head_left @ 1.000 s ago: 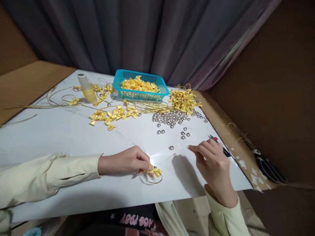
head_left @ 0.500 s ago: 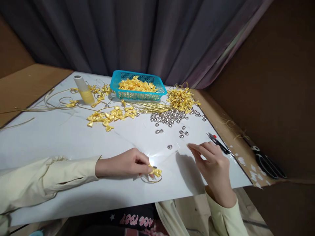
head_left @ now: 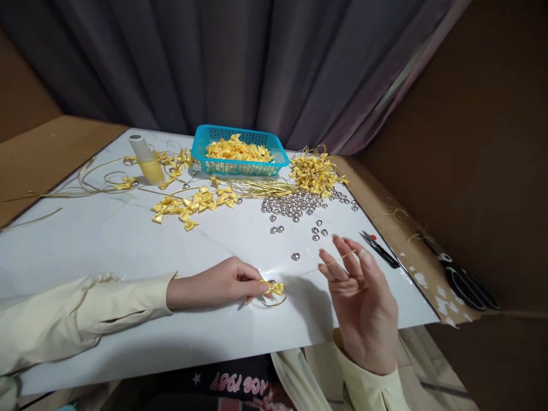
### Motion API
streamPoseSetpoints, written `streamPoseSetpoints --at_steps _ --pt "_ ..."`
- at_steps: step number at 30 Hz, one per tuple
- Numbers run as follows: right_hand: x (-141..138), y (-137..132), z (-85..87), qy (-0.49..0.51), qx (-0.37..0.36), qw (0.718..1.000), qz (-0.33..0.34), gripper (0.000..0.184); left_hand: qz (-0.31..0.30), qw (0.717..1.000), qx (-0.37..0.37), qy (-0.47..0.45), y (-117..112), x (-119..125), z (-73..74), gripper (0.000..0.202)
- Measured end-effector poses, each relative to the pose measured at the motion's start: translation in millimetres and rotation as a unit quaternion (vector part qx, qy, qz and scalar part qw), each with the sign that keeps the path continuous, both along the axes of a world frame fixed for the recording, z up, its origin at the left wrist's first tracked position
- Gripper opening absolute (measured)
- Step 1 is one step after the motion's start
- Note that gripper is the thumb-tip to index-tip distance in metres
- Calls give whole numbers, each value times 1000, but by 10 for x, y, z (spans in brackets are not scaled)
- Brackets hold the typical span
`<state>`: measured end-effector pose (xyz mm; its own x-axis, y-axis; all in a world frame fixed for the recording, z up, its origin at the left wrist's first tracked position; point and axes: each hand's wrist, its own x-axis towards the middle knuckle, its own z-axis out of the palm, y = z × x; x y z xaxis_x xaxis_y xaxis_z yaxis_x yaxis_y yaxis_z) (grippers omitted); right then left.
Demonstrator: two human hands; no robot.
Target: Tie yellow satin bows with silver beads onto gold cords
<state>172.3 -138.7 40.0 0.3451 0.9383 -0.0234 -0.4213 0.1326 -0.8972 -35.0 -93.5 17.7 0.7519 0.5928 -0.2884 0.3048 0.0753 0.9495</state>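
Observation:
My left hand (head_left: 233, 283) pinches a yellow ribbon bow (head_left: 275, 287) just above the white tabletop. A silver bead (head_left: 271, 282) shows at the bow's middle, and a loop of gold cord (head_left: 278, 304) hangs below it. To the right, my right hand (head_left: 359, 297) is turned palm up. Its thumb and forefinger are closed on a thin thread (head_left: 338, 260), while the other fingers are spread. The thread runs left towards the bow, but its far stretch is too faint to follow. One loose silver bead (head_left: 295, 256) lies between and beyond the hands.
Behind are a blue basket (head_left: 240, 165) of yellow bows, a pile of silver beads (head_left: 295, 204), a bunch of corded bows (head_left: 314, 173), loose bows (head_left: 201, 200) and a glue bottle (head_left: 146, 161). Small snips (head_left: 380, 249) and black scissors (head_left: 466, 284) lie at right.
My right hand has rolled from knuckles up to palm up, and its other fingers have spread. My left hand has stayed nearly still, with the bow lifted and shifted slightly right.

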Motion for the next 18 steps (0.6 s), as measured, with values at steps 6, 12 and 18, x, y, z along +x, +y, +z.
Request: streamPoseSetpoints --at_steps 6,12,18 --pt "31 -228 9 -34 -83 993 77 16 27 1000 -7 4 -8 23 -1 39" --pt "-235 -387 -197 -196 -128 959 159 13 54 998 33 -4 -52 44 -58 41" --pt "-510 -450 -408 -347 -36 931 109 16 40 996 52 -55 -95 30 -77 42"
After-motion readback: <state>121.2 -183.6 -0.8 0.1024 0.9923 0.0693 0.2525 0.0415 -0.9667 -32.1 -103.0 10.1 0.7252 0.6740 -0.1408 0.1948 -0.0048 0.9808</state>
